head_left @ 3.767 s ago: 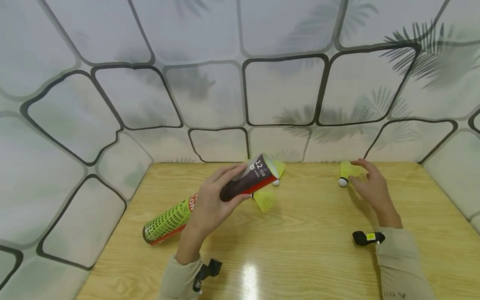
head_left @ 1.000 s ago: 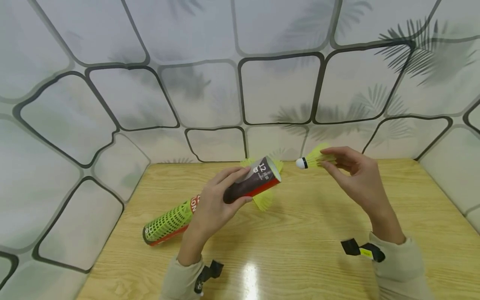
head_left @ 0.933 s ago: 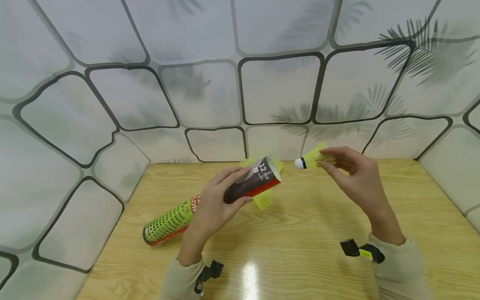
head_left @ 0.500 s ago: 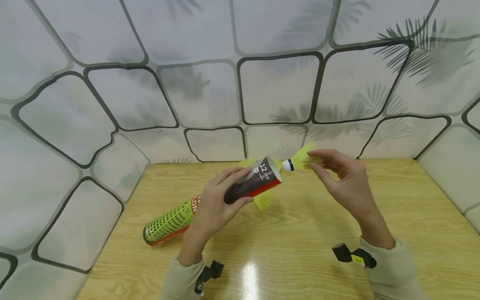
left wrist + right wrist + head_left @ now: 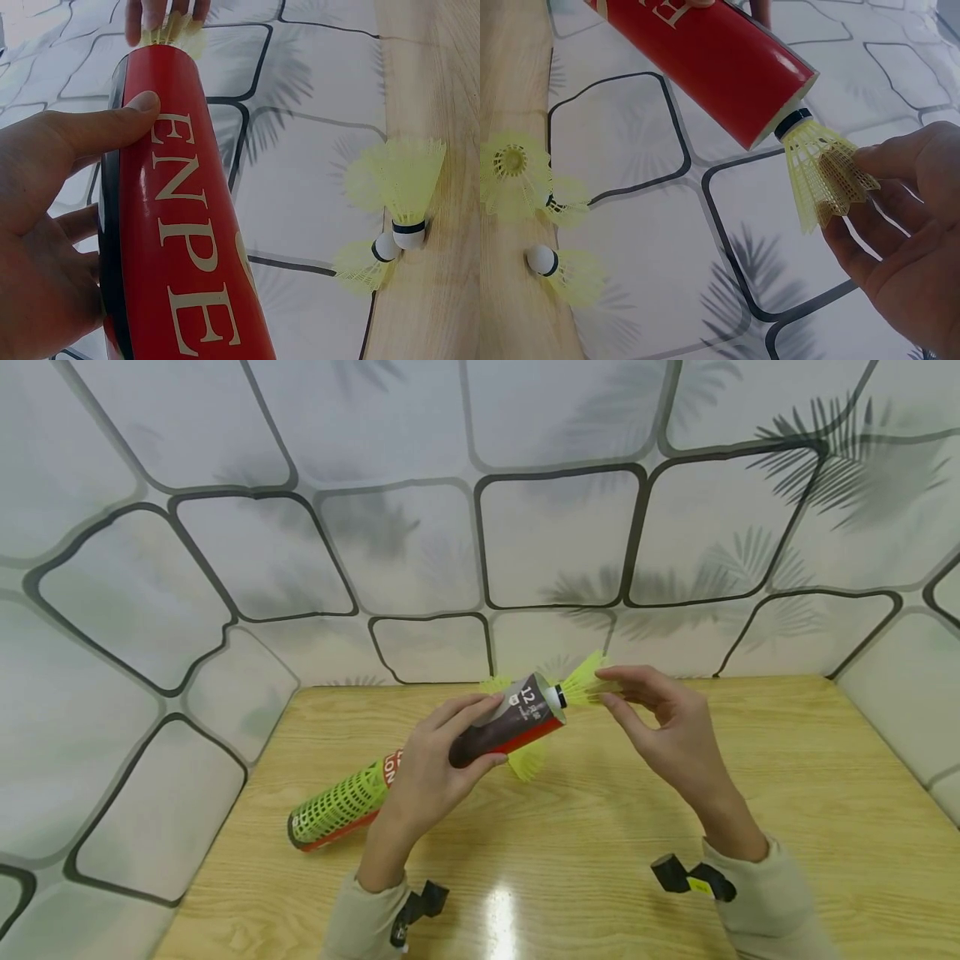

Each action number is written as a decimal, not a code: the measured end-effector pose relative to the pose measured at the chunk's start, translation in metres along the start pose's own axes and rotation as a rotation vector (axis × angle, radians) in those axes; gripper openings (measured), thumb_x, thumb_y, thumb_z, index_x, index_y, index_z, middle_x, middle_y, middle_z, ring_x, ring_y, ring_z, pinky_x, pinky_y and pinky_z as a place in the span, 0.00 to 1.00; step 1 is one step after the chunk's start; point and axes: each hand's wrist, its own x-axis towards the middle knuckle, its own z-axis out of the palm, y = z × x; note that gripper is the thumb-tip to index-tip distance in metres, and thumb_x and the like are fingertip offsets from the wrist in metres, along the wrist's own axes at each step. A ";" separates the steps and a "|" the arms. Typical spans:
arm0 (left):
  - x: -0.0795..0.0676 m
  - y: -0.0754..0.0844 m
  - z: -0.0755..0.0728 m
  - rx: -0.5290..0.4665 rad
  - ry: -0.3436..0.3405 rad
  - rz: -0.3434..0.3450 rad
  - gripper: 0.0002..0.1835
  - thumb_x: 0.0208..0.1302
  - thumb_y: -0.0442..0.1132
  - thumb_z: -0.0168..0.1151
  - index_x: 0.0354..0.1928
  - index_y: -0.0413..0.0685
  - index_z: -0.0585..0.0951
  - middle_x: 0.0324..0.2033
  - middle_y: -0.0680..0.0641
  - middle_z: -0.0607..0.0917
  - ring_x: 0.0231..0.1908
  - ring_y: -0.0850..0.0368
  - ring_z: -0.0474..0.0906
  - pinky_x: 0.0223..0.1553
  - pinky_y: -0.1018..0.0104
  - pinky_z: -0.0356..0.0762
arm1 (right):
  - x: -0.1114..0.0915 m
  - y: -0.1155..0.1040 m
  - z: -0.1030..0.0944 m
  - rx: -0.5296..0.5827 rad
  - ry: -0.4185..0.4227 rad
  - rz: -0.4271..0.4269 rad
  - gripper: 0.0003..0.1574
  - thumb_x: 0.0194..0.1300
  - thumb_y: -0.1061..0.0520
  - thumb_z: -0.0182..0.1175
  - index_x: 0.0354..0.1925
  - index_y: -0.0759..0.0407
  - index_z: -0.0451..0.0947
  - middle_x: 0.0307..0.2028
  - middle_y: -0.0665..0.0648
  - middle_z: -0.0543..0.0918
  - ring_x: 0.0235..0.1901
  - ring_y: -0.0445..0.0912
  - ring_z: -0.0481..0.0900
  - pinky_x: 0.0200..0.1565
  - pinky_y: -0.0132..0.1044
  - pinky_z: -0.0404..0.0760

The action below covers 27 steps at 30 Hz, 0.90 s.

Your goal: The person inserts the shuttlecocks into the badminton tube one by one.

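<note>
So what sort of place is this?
Perhaps a staged indoor work nook: a wood-grain table, patterned walls or hangings on three sides, and black wrist devices on the person.

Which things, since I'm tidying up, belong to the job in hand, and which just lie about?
In the job:
left hand, gripping the red, black and green cylindrical tube
right hand, pinching a yellow mesh-skirted shuttlecock, nose first at the tube's mouth

Lying about, perhaps for later:
three yellow mesh-skirted shuttlecocks on the wooden tabletop
</note>
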 end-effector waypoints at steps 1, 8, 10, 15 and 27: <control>0.000 0.000 0.000 0.000 0.000 0.002 0.36 0.57 0.42 0.80 0.69 0.60 0.78 0.62 0.51 0.79 0.58 0.52 0.77 0.51 0.53 0.81 | 0.000 0.000 0.001 0.000 0.004 -0.002 0.24 0.61 0.80 0.63 0.53 0.66 0.83 0.48 0.60 0.86 0.45 0.40 0.86 0.49 0.29 0.81; 0.001 0.000 0.001 0.003 -0.001 0.010 0.36 0.57 0.42 0.79 0.69 0.60 0.78 0.62 0.50 0.79 0.58 0.52 0.78 0.51 0.54 0.82 | -0.001 0.000 0.007 -0.002 0.019 -0.008 0.23 0.60 0.80 0.65 0.51 0.66 0.84 0.46 0.59 0.87 0.44 0.41 0.86 0.49 0.30 0.82; 0.001 0.000 0.001 0.002 -0.002 0.010 0.36 0.57 0.42 0.80 0.69 0.60 0.78 0.62 0.51 0.79 0.58 0.52 0.78 0.51 0.54 0.82 | -0.002 0.000 0.009 -0.012 0.021 -0.007 0.22 0.61 0.79 0.66 0.51 0.65 0.84 0.46 0.58 0.87 0.43 0.41 0.86 0.49 0.30 0.82; 0.002 0.000 0.001 0.007 -0.003 0.014 0.36 0.57 0.42 0.80 0.69 0.60 0.78 0.62 0.51 0.79 0.58 0.53 0.78 0.51 0.54 0.82 | -0.003 0.001 0.014 -0.014 0.024 -0.001 0.20 0.62 0.75 0.67 0.51 0.63 0.85 0.45 0.56 0.87 0.42 0.43 0.86 0.49 0.31 0.82; 0.001 0.003 0.002 0.009 -0.008 0.015 0.36 0.58 0.42 0.79 0.70 0.60 0.77 0.62 0.50 0.78 0.59 0.51 0.77 0.52 0.53 0.81 | -0.005 0.001 0.024 -0.027 -0.041 -0.005 0.23 0.60 0.79 0.65 0.51 0.63 0.84 0.46 0.56 0.87 0.45 0.42 0.86 0.50 0.30 0.82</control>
